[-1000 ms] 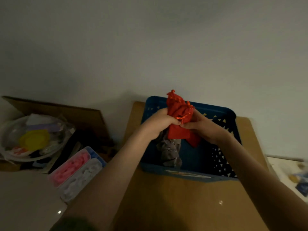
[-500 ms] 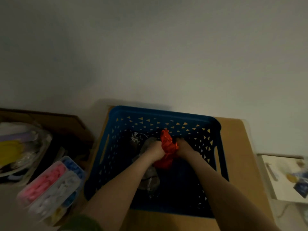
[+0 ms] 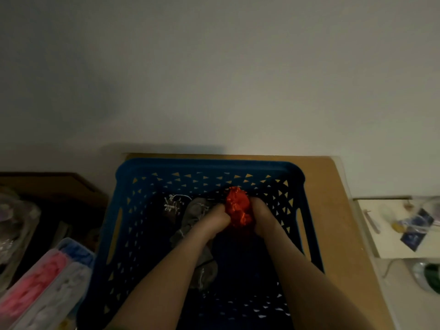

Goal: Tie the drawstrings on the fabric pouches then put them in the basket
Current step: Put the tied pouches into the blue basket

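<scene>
- Red pouch (image 3: 238, 208), bunched up, sits squeezed between the two hands, low inside the blue basket (image 3: 209, 165) near its far wall.
- Left hand (image 3: 217, 216) grips the pouch's left side, fingers curled into the cloth; their tips are hidden.
- Right hand (image 3: 260, 214) grips the opposite side likewise, so the pouch fills the gap between both sets of fingers.
- Grey pouch (image 3: 195, 213) lies on the basket floor just left of the left fingers and under that forearm, pale cord showing.
- Basket stands on a brown table (image 3: 333, 210); a clear box of pink, white and blue pieces (image 3: 47, 277) lies well left of the hands.
</scene>
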